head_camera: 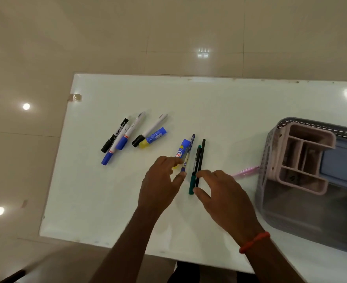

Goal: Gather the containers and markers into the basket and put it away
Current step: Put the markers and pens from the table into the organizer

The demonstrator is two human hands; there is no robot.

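1. In the head view, we see a white table (107,201) with a grey basket (270,201) at its right edge. A pink organizer (311,135) and a blue container (342,164) already lie inside it.
2. A pink pen (244,172) lies on the table, touching the basket's left wall.
3. Near the table's middle lie a blue glue stick (183,149), a thin blue pen (192,140), a green pen (192,180) and a black pen (201,158), side by side.
4. The left hand (160,180) hovers at the near ends of the glue stick and blue pen. Its fingers are loosely curled, with the thumb apart from the forefinger. We cannot tell whether it touches them.
5. The right hand (223,193), with a red bracelet (254,242) on its wrist, reaches the green and black pens. The forefinger sits at the black pen and the thumb at the green pen's near end. We cannot tell whether it pinches them.
6. Farther left, well apart from the basket, lies a loose cluster of markers (117,139) and a second glue stick (153,137).
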